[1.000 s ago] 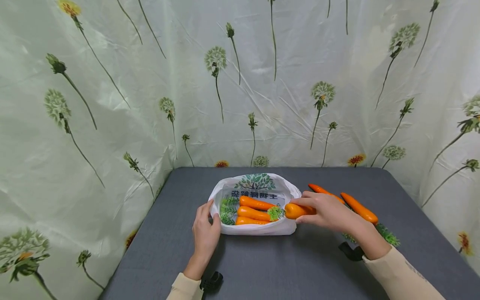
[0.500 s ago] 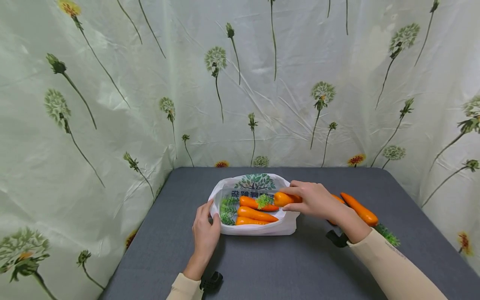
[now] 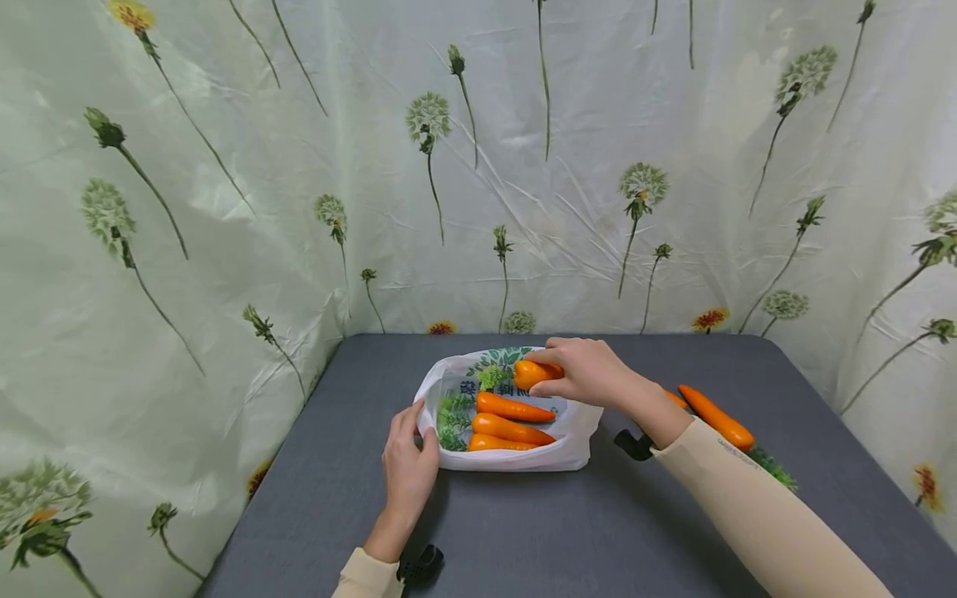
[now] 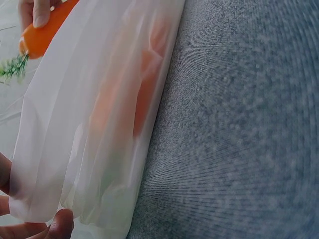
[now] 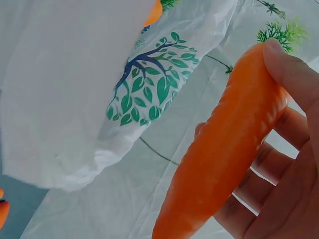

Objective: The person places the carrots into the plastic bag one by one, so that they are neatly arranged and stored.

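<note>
A white plastic bag (image 3: 523,460) printed with a green tree lies with its mouth wide apart on the table. Inside it, 3 orange carrots (image 3: 510,428) lie side by side, their green tops toward the left. My left hand (image 3: 409,465) pinches the bag's left rim between thumb and fingers, seen also in the left wrist view. Above the bag's far side, my right hand (image 3: 594,374) grips another carrot (image 5: 219,149) near its thick end. That carrot's leafy top (image 3: 492,379) points left; its tapered end is hidden by the hand in the head view.
To the right on the grey table (image 3: 523,540), a loose carrot (image 3: 718,417) lies with green leaves. Beside it another carrot (image 3: 675,399) is mostly hidden behind my right forearm. A flower-printed curtain (image 3: 478,166) hangs behind the table.
My right hand has carried its carrot left and away from me, from the bag's right edge to above its far side. The left hand has stayed at the rim.
</note>
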Action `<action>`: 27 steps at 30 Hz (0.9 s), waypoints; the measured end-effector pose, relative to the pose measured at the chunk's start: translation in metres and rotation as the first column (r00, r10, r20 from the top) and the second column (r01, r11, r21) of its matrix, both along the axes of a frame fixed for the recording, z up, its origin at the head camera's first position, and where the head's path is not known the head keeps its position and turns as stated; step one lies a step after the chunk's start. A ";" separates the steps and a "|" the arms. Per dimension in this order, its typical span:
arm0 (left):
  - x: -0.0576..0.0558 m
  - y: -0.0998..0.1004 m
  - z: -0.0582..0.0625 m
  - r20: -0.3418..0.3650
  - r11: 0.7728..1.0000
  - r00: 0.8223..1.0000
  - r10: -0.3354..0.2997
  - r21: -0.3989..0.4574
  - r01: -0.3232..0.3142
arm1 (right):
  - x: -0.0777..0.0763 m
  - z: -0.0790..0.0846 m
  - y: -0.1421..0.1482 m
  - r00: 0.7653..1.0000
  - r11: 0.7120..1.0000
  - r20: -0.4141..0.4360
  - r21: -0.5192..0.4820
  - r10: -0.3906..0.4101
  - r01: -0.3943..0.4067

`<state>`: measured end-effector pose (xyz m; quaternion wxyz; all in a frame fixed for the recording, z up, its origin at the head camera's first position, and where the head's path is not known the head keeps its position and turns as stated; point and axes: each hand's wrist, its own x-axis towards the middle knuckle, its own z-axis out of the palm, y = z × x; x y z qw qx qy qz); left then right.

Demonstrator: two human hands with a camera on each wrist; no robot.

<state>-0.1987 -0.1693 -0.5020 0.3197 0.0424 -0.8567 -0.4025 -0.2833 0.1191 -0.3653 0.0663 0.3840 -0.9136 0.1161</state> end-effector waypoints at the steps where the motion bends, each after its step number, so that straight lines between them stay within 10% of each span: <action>1: 0.000 0.000 0.000 0.000 1.000 1.000 0.001 0.001 -0.001 | -0.002 0.001 -0.003 1.000 1.000 0.006 -0.002 -0.001 0.001; 27: 0.000 0.002 0.000 -0.004 1.000 1.000 -0.003 0.012 0.003 | -0.052 -0.025 -0.062 0.963 0.999 0.268 0.033 -0.009 0.001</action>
